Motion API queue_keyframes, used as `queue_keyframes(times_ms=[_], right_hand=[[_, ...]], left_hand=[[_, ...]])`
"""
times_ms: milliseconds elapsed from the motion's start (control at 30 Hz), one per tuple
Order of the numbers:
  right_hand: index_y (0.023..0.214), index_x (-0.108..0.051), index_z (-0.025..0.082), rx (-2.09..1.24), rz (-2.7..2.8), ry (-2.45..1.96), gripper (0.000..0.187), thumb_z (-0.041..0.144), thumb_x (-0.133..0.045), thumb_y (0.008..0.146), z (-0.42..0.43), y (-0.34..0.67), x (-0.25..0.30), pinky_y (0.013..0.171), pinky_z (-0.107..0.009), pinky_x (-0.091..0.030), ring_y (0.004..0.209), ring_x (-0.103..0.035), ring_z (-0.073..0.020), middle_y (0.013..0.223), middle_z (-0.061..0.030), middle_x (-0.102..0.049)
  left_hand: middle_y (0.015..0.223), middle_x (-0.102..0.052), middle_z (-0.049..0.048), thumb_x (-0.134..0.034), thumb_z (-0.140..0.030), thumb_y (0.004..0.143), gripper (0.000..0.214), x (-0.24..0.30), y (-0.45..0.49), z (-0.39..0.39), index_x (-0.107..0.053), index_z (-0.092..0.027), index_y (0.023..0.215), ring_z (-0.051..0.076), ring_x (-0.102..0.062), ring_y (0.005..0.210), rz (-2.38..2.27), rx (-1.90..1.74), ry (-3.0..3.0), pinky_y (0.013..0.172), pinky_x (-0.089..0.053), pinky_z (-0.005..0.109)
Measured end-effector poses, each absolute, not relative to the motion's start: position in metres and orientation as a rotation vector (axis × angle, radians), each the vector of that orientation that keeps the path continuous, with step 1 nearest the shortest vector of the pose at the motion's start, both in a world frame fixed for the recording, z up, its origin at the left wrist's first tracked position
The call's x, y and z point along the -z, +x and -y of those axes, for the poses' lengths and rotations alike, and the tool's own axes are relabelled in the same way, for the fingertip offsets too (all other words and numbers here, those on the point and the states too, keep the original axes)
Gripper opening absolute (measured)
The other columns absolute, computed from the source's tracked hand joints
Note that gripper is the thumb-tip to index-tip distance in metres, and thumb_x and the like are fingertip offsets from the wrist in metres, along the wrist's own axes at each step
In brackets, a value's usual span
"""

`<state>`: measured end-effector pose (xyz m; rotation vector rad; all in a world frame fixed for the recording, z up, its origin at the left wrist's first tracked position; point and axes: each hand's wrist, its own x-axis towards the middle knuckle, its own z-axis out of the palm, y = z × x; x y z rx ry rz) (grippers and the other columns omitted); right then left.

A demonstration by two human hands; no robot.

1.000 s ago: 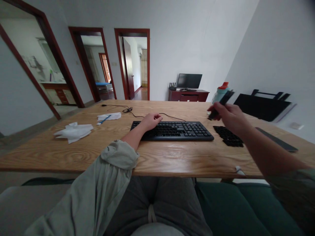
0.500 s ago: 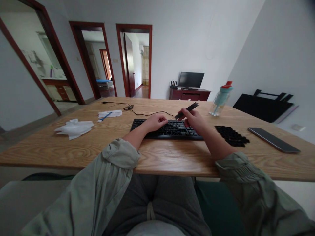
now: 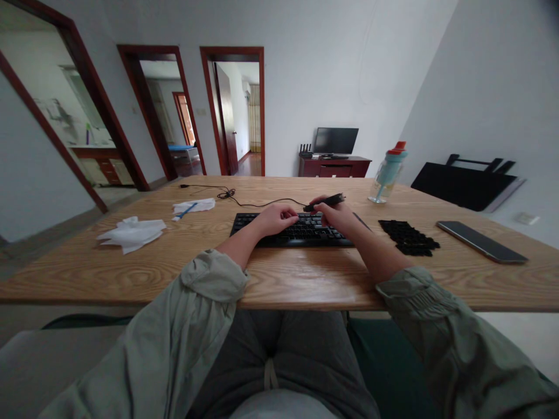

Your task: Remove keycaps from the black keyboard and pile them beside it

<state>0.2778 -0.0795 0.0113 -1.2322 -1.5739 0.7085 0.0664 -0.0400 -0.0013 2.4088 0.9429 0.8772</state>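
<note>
A black keyboard (image 3: 305, 235) lies on the wooden table in front of me, its keys too small to make out one by one. Over its left half rests my left hand (image 3: 276, 219), thumb and fingertips drawn together; whatever may be between them is hidden. My right hand (image 3: 338, 214) is closed around a short, black, bar-shaped tool (image 3: 331, 201) above the keyboard's right half. The tool lies nearly level, one end pointing left toward the keys. Right of the keyboard are several small black pieces, resembling keycaps (image 3: 408, 238), laid close together.
A dark phone-like slab (image 3: 480, 240) lies at the right, and a bottle with a red cap (image 3: 388, 174) stands behind. To the left are crumpled white tissue (image 3: 133, 233) and a blue-handled brush (image 3: 186, 211) on another tissue. The keyboard's cable (image 3: 253, 205) runs along the back.
My right hand has shifted slightly left, and the black tool has tilted from a steep slant to nearly level. My left hand stays over the keyboard. The whole view has shifted a little.
</note>
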Motion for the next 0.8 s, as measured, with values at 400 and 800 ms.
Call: queue_keyframes(times_ms=[400,800], right_hand=[[0.085,-0.060,0.018,-0.872,1.498,-1.115,0.020,0.029,-0.053,0.071,0.087,0.271,-0.015,0.042,-0.024,-0.030,0.042,-0.043,-0.0096,0.061,-0.0007,-0.062],[0.083,-0.058,0.018,-0.870,1.513,-1.147,0.016,0.031,-0.052,0.076,0.089,0.270,-0.016,0.043,-0.024,-0.029,0.045,-0.042,-0.0105,0.058,-0.0006,-0.058]], left_hand=[[0.071,-0.058,-0.0027,-0.073,-0.049,0.071,0.047,0.000,0.065,0.043,-0.067,-0.020,0.108,0.013,-0.053,0.065,-0.983,-0.838,2.516,0.063,-0.039,0.025],[0.073,-0.064,0.0016,-0.062,-0.044,0.082,0.031,0.002,0.067,0.041,-0.076,-0.019,0.094,0.013,-0.053,0.068,-0.946,-0.787,2.608,0.064,-0.038,0.026]])
